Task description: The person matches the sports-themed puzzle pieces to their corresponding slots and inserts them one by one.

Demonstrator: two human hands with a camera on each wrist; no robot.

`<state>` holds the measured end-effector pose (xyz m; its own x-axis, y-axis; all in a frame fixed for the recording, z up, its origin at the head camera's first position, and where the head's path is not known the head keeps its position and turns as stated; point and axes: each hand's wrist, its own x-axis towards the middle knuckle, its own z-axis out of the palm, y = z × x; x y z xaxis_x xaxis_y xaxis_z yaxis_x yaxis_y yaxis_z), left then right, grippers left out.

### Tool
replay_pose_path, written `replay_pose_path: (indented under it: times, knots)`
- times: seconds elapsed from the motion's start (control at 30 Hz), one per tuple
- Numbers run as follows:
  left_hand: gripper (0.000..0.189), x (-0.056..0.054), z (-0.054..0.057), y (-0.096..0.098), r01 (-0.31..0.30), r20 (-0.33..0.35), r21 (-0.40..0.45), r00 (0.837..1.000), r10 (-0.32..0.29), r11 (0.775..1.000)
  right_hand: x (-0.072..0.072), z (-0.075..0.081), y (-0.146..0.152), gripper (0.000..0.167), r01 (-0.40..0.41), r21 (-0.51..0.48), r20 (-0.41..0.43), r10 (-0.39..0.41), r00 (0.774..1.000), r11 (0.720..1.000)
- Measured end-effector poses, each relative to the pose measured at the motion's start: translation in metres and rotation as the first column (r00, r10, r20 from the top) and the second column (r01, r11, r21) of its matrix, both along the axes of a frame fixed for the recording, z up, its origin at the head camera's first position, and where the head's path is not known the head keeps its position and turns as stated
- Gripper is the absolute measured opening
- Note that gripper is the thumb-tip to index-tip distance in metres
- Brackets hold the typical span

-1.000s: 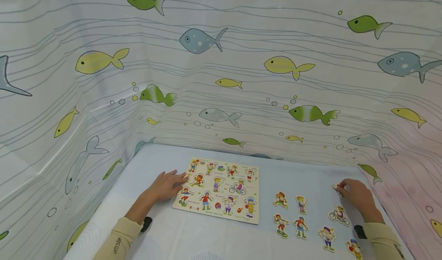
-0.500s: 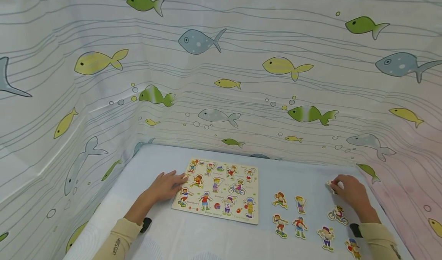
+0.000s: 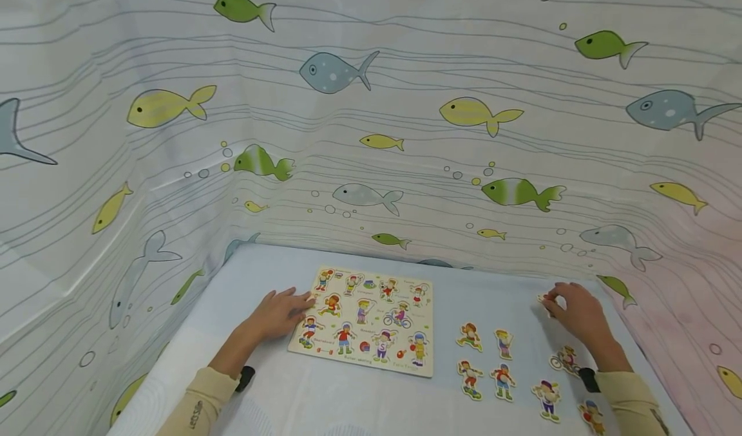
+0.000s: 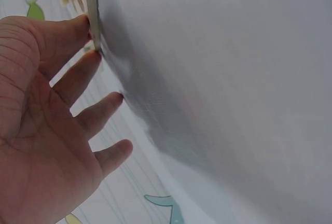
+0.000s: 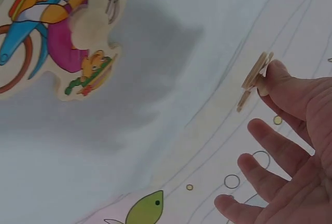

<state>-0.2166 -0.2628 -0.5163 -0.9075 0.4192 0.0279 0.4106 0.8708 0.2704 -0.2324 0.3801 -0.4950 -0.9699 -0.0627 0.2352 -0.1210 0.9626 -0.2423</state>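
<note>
a small, flat, pale wooden cutout (image 5: 254, 74) is pinched between the thumb and a finger of the right hand (image 3: 580, 310), near the right edge of the pale blue desk (image 3: 487, 301). seven painted wooden sports-figure pieces (image 3: 503, 382) lie nearer the person. well left, a cream rectangular wooden board (image 3: 346, 317) shows eleven figures and reads "roller skating"; the left hand (image 3: 281, 313), fingers spread, touches its left edge.
</note>
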Motion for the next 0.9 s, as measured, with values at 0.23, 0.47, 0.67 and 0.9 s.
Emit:
replay_pose_path:
  times: [0.23, 0.47, 0.67, 0.9]
  knots:
    - [0.039, 0.001, -0.002, -0.001, 0.004, -0.003, 0.001, 1.000, -0.004, 1.000, 0.001, 0.009, -0.010, 0.012, -0.007, 0.002, -0.024, 0.007, 1.000, 1.000]
    - [0.038, 0.003, -0.001, -0.001, 0.000, -0.004, 0.015, 1.000, 0.000, 1.000, 0.002, 0.016, -0.023, 0.012, -0.039, 0.011, -0.074, 0.040, 0.996, 0.999]
    - [0.038, 0.001, -0.002, 0.000, 0.003, 0.003, 0.016, 1.000, -0.003, 1.000, 0.003, 0.027, -0.035, 0.013, -0.059, 0.019, -0.098, 0.060, 0.993, 0.998]
    - [0.039, -0.001, -0.001, 0.000, 0.005, -0.002, 0.016, 1.000, -0.005, 1.000, 0.007, 0.040, -0.049, 0.011, -0.108, 0.012, -0.121, 0.108, 0.987, 0.994]
